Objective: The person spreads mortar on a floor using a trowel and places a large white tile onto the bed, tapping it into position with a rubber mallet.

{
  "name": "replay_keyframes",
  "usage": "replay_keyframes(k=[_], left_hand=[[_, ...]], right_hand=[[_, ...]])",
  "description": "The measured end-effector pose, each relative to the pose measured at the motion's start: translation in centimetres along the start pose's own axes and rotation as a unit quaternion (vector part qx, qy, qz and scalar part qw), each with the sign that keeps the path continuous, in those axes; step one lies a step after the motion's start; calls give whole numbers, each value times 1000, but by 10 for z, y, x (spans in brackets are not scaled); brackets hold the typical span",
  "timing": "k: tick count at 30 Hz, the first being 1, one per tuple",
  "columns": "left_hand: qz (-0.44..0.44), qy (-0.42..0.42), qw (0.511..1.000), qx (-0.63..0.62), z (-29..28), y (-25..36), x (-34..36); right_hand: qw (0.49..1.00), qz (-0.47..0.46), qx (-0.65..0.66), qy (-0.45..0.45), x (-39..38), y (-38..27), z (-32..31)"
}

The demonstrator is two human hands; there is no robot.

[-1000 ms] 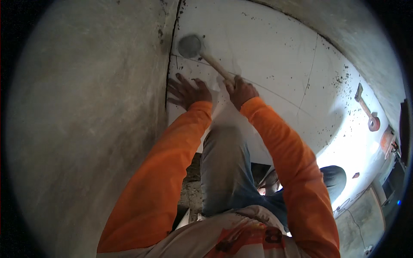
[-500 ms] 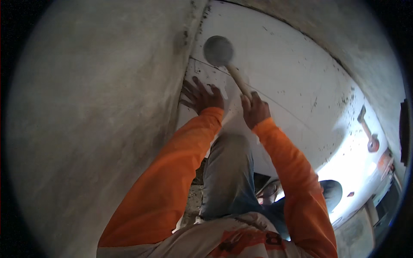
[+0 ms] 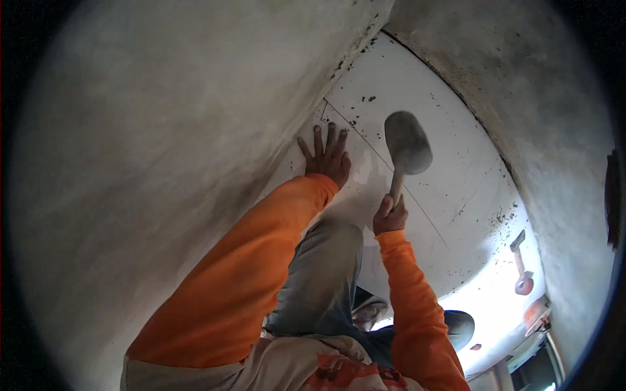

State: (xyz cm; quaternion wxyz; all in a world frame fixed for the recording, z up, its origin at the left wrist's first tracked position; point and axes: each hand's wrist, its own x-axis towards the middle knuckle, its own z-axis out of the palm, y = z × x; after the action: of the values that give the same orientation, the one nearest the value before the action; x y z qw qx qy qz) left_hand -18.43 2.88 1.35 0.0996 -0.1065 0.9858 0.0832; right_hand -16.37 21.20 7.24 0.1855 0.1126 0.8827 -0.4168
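Observation:
My left hand presses flat on a white floor tile, fingers spread, close to the foot of the left wall. In my right hand is the wooden handle of a rubber mallet, its grey head raised over the tiles. A thin joint line between tiles runs diagonally from the left wall, passing beneath the mallet. Dark crumbs of dirt lie along this line and near the wall.
Bare plastered walls rise on the left and right, meeting at a far corner. To the right lie a hatchet-like hand tool and an orange-red object by the wall. My bent knee is just below my hands.
The mallet and my right hand have moved right and nearer me, and the mallet head is tilted differently. My left hand stays flat on the tile. The view has turned.

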Motion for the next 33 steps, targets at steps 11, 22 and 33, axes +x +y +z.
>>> replay_keyframes(k=[11, 22, 33], left_hand=[[15, -97, 995, -2, -19, 4, 7], [18, -39, 999, 2, -17, 3, 12], [26, -20, 999, 14, -14, 14, 27]], right_hand=[[998, -45, -32, -22, 1, -8, -4], [1000, 20, -16, 15, -3, -7, -7], [995, 17, -78, 60, 3, 38, -17]])
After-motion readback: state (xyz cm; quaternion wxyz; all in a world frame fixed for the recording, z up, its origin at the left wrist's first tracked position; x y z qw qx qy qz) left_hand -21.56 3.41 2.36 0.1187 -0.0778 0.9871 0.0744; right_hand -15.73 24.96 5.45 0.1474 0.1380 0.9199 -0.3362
